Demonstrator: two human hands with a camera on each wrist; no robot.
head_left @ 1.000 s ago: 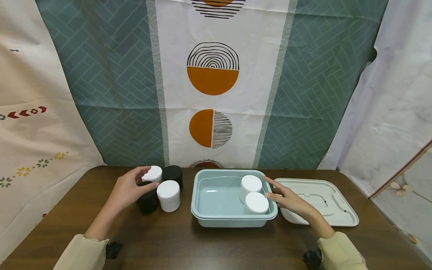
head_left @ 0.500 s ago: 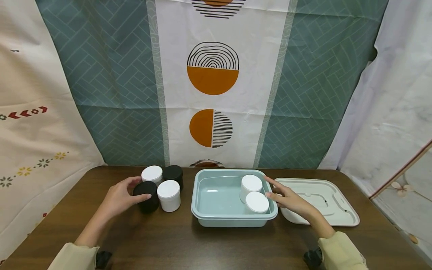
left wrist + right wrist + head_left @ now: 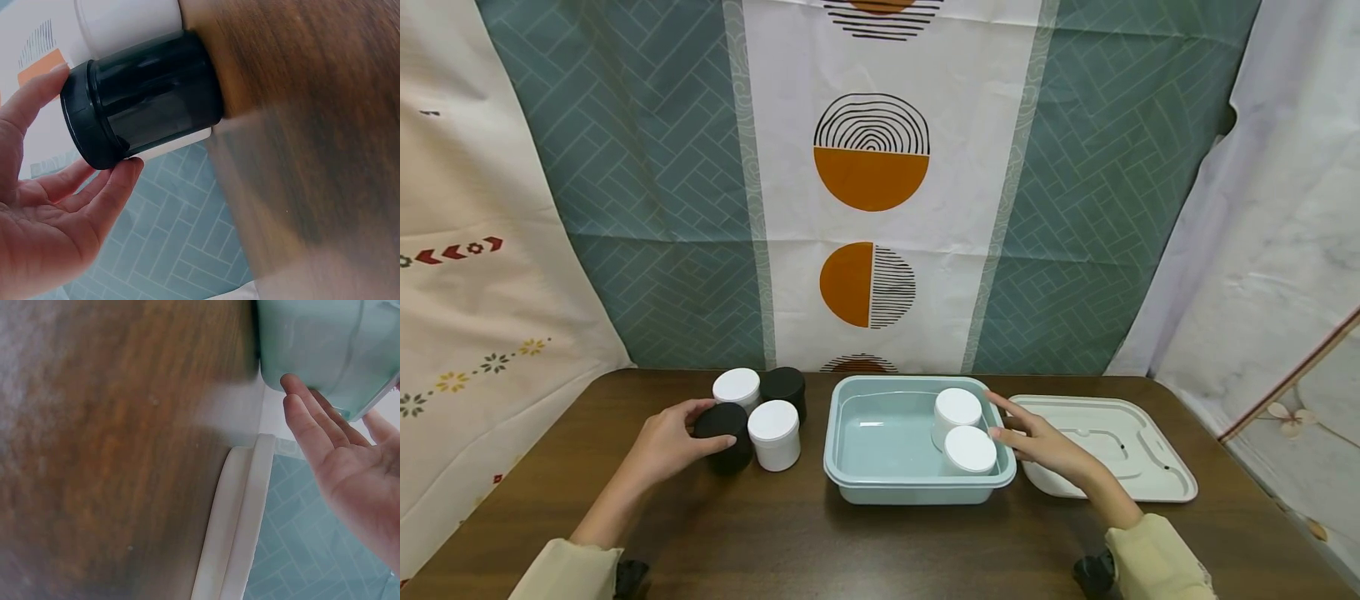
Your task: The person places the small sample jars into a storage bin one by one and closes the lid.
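Note:
My left hand pinches the lid of a black jar, which stands upright on the table. In the left wrist view, the thumb and fingers touch opposite sides of this black lid. Around that jar stand a white jar to its right, a second white jar behind and another black jar behind right. My right hand rests at the right rim of a light blue plastic bin; its fairly straight fingers reach against the outer wall.
Inside the bin, two white-lidded jars stand at the right end. A pale lid lies on the brown table right of the bin, partly behind my right hand. A patterned curtain hangs along the table's back edge.
My left hand has come down and leftward from above the jars, and now holds the front black jar by its lid. The right hand and the bin stay where they were.

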